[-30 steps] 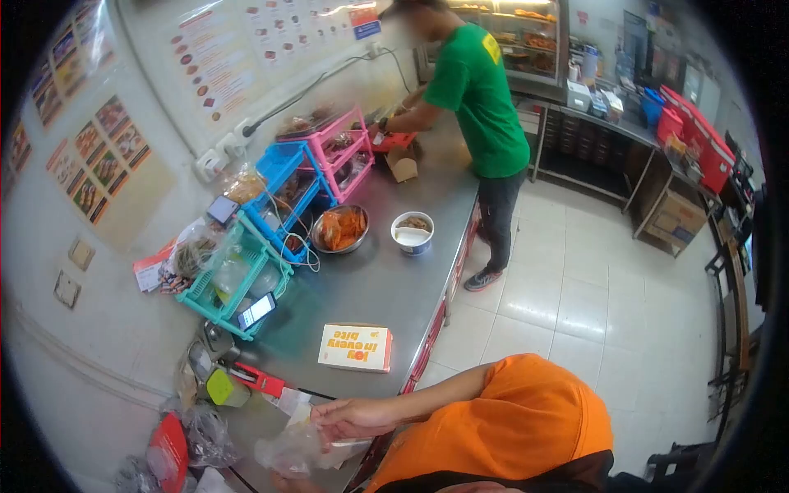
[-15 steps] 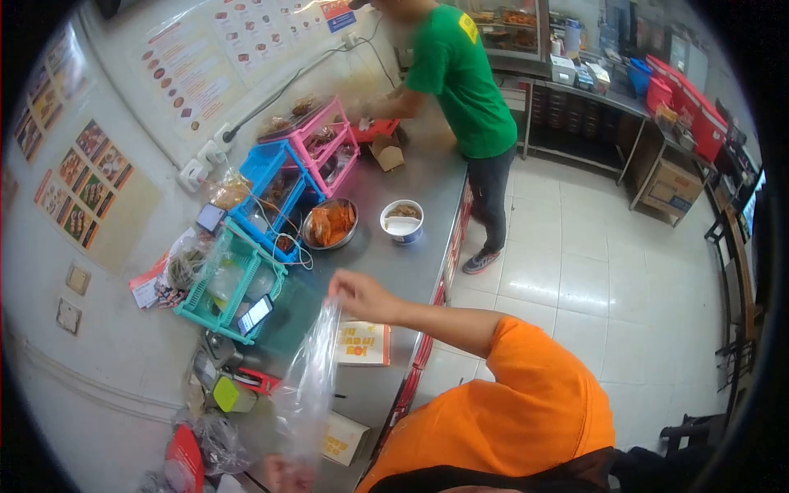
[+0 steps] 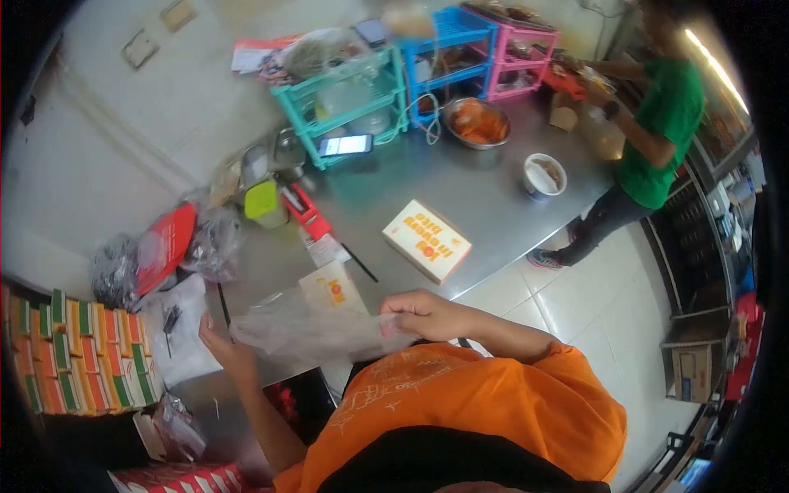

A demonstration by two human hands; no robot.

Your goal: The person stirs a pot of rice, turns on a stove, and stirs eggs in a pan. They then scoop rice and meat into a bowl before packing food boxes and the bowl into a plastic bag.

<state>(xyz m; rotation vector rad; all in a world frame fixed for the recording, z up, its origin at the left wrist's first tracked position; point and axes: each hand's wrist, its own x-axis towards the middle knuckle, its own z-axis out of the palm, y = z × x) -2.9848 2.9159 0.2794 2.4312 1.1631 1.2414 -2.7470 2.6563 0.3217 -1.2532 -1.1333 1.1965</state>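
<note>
I hold a clear plastic bag (image 3: 308, 329) stretched between both hands, close to my chest and above the near edge of the steel counter (image 3: 444, 189). My left hand (image 3: 223, 352) pinches the bag's left end. My right hand (image 3: 423, 314) grips its right end. Under the bag lies a small cream box (image 3: 330, 287) with orange print. A larger closed cream and orange box (image 3: 426, 240) lies flat on the counter just beyond my right hand.
A person in a green shirt (image 3: 657, 131) works at the counter's far end. Teal (image 3: 345, 99), blue (image 3: 448, 45) and pink (image 3: 518, 53) racks line the wall, beside a metal bowl of food (image 3: 477, 122) and a paper cup (image 3: 544, 175). Stacked boxes (image 3: 70, 353) stand at left.
My view has swung down and left. My right hand came down from holding the bag up high, and the bag is now stretched sideways between both hands near my chest.
</note>
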